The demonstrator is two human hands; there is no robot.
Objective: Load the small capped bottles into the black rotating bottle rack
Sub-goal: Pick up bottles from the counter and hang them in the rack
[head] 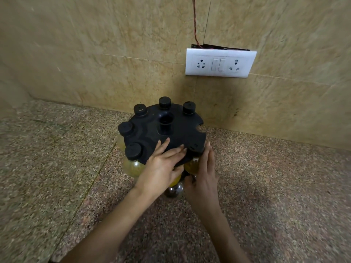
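**Step in hand: seating a bottle in a rim slot.**

The black rotating rack (pixel 176 135) stands on the speckled stone tabletop (pixel 57 168), close to the tiled wall (pixel 95 44). Five capped bottles (pixel 133 150) already hang in slots around the left and far rim. One open slot (pixel 199 128) shows on the right rim. The central hub (pixel 165 123) is a hollow tube.

The left hand (pixel 163 164) lies on the near edge of the top disc, fingers (pixel 176 149) straight and spread narrowly, pressing down to steady it. The right hand (pixel 205 173) cups a yellow-filled bottle (pixel 192 165) at the near-right rim, fingers extended along its side and thumb curled beneath. The bottle's neck sits at or just inside a slot; the cap is hidden by the disc and hands, so full seating cannot be confirmed.

Recommended procedure:
- Keep the left hand's pressure on the disc so the rack does not turn during insertion.
- Hold the bottle upright and slide the neck sideways into the slot mouth until the cap rests above the disc.
- Let go only once the bottle hangs freely.
- Probably rotate the rack next to bring the open slot forward.

**Markings.** No brand or label is readable. The caps carry small marks too faint to read. The white switch plate (pixel 220 63) on the wall, fed by a red wire (pixel 194 21), shows no legible writing.
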